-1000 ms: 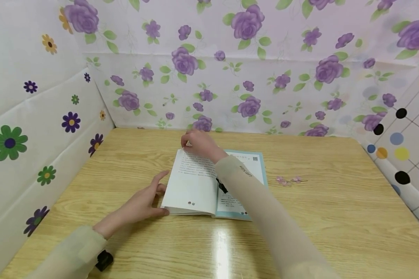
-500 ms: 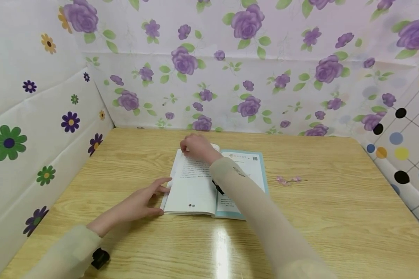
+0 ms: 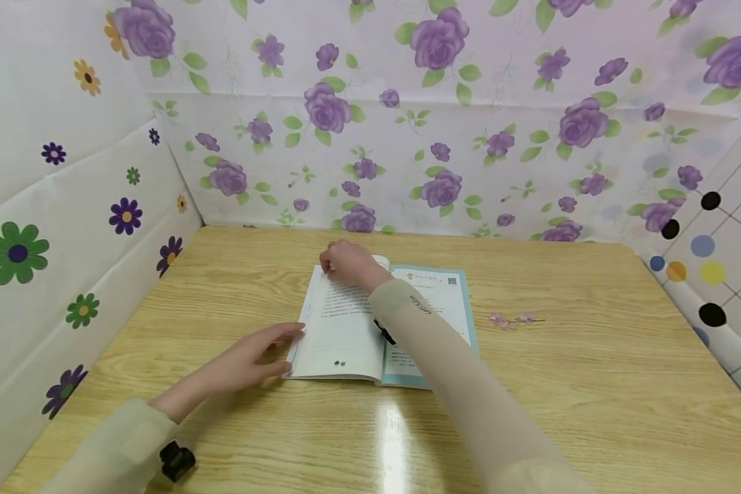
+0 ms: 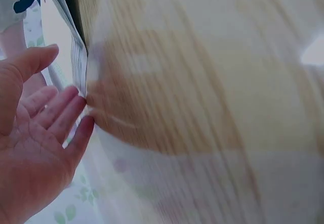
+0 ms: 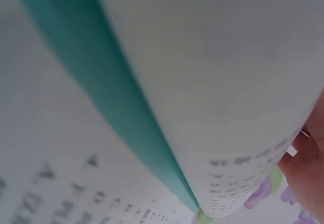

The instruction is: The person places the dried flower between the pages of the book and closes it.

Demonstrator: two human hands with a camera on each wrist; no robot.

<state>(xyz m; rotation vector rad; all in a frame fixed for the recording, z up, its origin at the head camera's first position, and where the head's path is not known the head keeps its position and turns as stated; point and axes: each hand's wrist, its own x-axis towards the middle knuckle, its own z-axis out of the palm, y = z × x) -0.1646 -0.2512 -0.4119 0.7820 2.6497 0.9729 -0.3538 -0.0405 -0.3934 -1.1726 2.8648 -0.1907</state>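
A book with light blue page borders lies spread on the wooden table. Its left page (image 3: 339,336) carries lines of print above a bare lower half. The right page (image 3: 453,295) is partly behind my right forearm. My right hand (image 3: 352,263) pinches the page at the far left corner, fingers curled down over the top edge. In the right wrist view that page (image 5: 228,82) bows up beside the blue border, and the hand (image 5: 306,168) shows at its edge. My left hand (image 3: 250,357), fingers extended and thumb apart, is at the book's near left edge, fingertips right beside the pages (image 4: 78,64).
A small pink flower sprig (image 3: 509,320) lies on the table (image 3: 568,384) to the right of the book. Floral cloth (image 3: 383,158) hangs behind the table. Patterned sheets flank it on the left and right.
My right hand has come slightly nearer and down with the page's far corner. The page's near edge has settled lower. The left hand has drawn back a little, its fingers straighter.
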